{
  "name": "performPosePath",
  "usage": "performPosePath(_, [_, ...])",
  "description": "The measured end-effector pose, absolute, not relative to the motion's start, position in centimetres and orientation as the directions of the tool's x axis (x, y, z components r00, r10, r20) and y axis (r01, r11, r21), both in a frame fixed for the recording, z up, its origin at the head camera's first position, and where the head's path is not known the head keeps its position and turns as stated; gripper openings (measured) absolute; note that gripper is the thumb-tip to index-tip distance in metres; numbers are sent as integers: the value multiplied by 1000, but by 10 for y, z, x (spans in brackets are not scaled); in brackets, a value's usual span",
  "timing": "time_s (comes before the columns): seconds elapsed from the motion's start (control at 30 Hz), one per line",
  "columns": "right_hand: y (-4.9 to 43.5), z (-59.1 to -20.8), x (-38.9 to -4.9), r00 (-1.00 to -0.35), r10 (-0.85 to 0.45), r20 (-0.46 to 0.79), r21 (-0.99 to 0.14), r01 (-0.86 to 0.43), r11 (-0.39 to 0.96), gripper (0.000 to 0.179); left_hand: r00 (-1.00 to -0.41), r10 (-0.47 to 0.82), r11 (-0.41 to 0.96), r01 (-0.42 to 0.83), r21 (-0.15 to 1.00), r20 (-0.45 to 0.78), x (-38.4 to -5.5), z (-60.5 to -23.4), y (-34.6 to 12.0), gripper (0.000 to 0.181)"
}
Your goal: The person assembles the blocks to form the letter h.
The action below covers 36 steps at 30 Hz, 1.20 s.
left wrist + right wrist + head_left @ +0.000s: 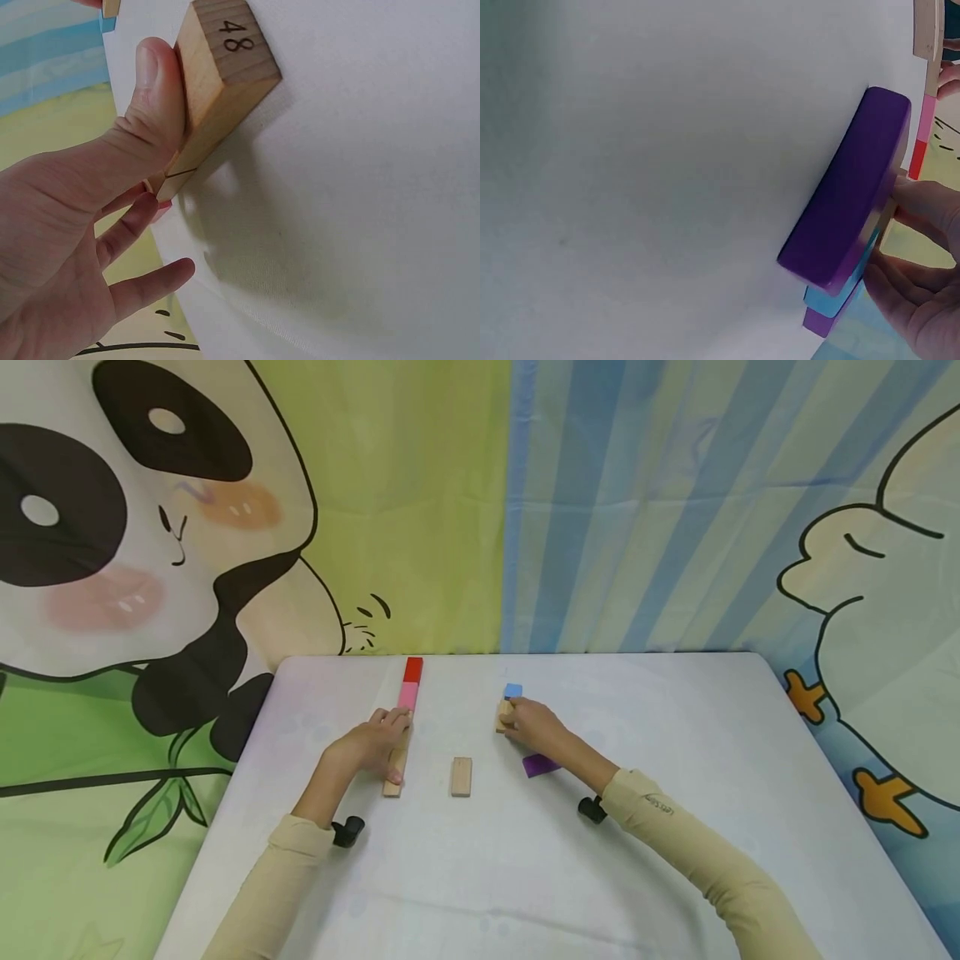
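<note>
My left hand [375, 743] lies over a straight row made of a red block [413, 669], a pink block [408, 695] and wooden blocks. Its straight thumb rests along the wooden block [232, 60] marked 48, and its fingertips touch near the joint farther up the row. My right hand [536, 725] pinches a wooden block [501, 720] between thumb and fingers. A light blue block [513, 690] sits just beyond those fingers. Nearer to me, under the right wrist, lies a purple block [540, 766], large in the right wrist view. Behind it there, another purple block [819, 322] shows beside the blue one.
A single wooden block [461, 777] lies between the two hands. The white tabletop [465, 877] runs to a back edge against printed cloth curtains [405, 510]. Each wrist wears a small black camera, the right one [592, 810] low over the table.
</note>
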State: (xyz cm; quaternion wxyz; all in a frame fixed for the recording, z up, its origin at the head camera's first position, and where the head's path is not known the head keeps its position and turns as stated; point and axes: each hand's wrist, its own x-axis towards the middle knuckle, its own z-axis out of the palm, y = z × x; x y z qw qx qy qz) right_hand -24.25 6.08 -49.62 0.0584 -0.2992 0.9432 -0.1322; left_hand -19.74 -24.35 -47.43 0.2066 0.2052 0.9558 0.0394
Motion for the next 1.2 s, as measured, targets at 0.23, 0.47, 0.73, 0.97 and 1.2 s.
performPosePath(0.23, [63,-498,-248,-806,-592,-15,-379,-543,749,26,-831,409,912,368,180,-378,-198,-474,-244,106])
performPosePath(0.47, [56,-496,-254,-757,-653,35,-393,-611,687,22,-833,404,915,369,164,-378,-198,-474,-247,108])
performPosePath(0.73, [30,-493,-238,-633,-772,55,-509,-683,524,21,-829,409,913,371,171,-382,-198,-474,-244,109])
performPosePath(0.97, [17,-498,-236,-619,-785,6,-483,-690,540,20,-828,421,907,384,171,-370,-197,-474,-243,105])
performPosePath(1.2, [14,-498,-236,-630,-776,-23,-490,-670,558,19,-831,420,908,387,162,-365,-196,-472,-244,106])
